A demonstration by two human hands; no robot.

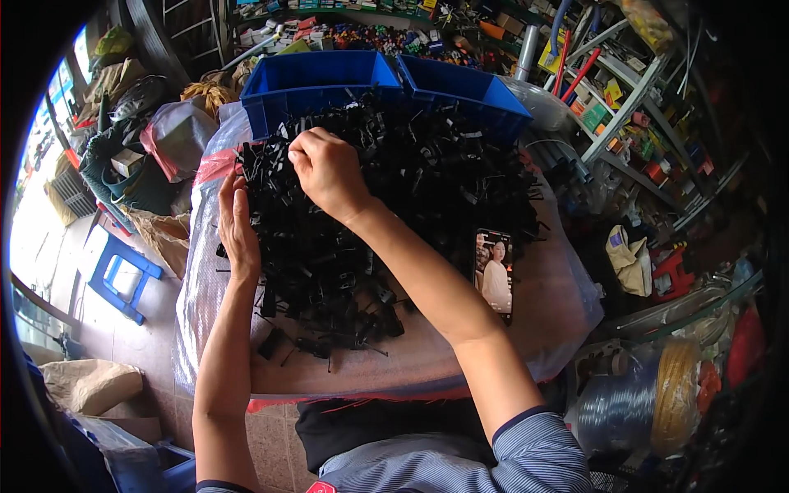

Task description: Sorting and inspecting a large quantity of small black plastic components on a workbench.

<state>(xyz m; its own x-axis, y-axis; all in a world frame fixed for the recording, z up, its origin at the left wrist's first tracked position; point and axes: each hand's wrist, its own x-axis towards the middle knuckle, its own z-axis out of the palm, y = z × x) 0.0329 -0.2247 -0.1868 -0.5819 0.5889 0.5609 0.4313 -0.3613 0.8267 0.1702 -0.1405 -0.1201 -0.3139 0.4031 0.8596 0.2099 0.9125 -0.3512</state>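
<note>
Small black plastic pieces [415, 177] look light, stiff, easiest held mid-body; left hand [238, 226] is open, right hand [330, 171] closed, contents hidden.

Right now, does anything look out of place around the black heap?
Yes: a smartphone with its screen lit, at the right edge of the heap of small black parts. It looks odd, being unlike them.

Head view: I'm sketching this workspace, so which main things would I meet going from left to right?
Blue plastic stool → left hand → right hand → lit smartphone → beige bag → yellow coil.
</note>
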